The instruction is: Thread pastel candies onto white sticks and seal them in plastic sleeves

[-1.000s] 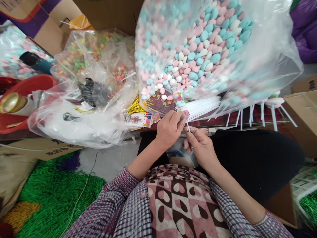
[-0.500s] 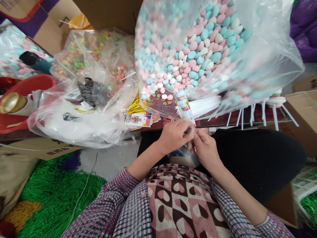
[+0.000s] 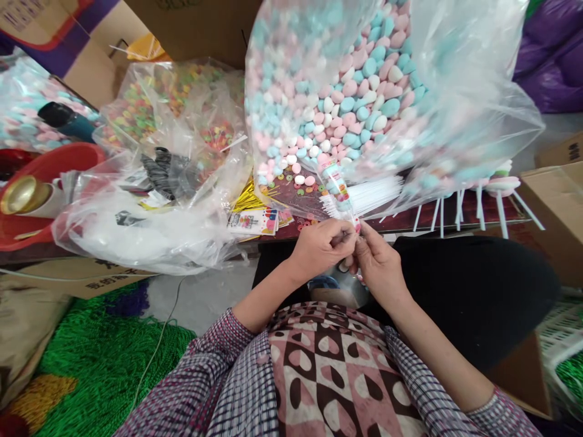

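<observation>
A slim clear candy packet point(image 3: 336, 187) with coloured print and pastel sweets inside points away from me over the table's front edge. Both hands pinch its near end. My left hand point(image 3: 319, 246) has its fingers curled in at that end. Pressed close beside it, my right hand point(image 3: 380, 260) grips the same end between thumb and fingers. The fingertips partly hide the end of the packet. Beyond it lies a large clear bag of pink, blue and white marshmallows point(image 3: 339, 115). White plastic sticks point(image 3: 376, 195) lie just right of the packet.
Gold twist ties point(image 3: 246, 197) and printed cards point(image 3: 252, 221) lie left of the packet. Further left are a bag of ring-shaped sweets point(image 3: 155, 103), a white plastic bag point(image 3: 150, 233) and a red basin point(image 3: 68, 159). Stick-mounted sweets point(image 3: 498, 185) overhang the right edge.
The packet has turned slightly, so more of its coloured print shows. My right fingers have shifted up along its near end. The view has moved a little.
</observation>
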